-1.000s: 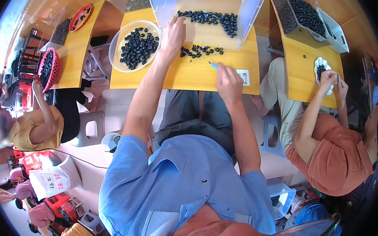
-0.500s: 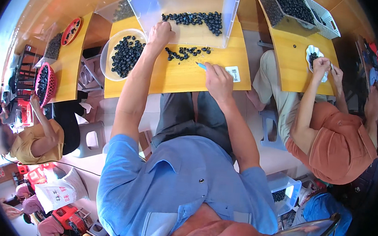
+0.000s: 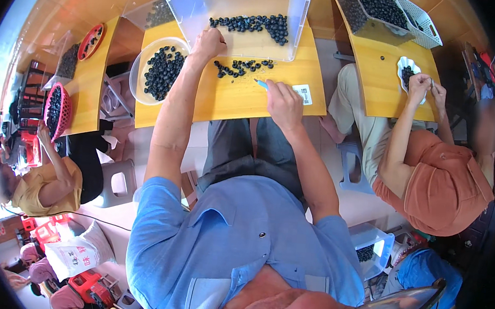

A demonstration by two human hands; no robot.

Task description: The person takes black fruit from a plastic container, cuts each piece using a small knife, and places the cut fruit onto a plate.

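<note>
My left hand (image 3: 209,44) is at the near left part of the clear plastic bin (image 3: 180,6), its fingers curled together; what they pinch, if anything, is too small to make out. Inside the bin lies a band of small round black balls, like beads or berries (image 3: 276,27). My right hand (image 3: 285,104) is closed around a slim light-blue tool (image 3: 261,84) with a narrow tip, held just above the table. Between my hands and the bin, several loose black balls (image 3: 236,70) are scattered with small crumbs. Left of my left forearm stands a round clear bowl (image 3: 140,84) of black balls.
A white printed card (image 3: 303,93) lies on the yellow table (image 3: 205,108) by my right hand. At the right table a co-worker's hands (image 3: 421,86) are over a white scalloped dish (image 3: 402,63). On the left, another person works beside a pink basket (image 3: 65,116).
Both hands keep nearly the same place and grip. The whole view has shifted very slightly. The co-worker on the right has raised their head into view.
</note>
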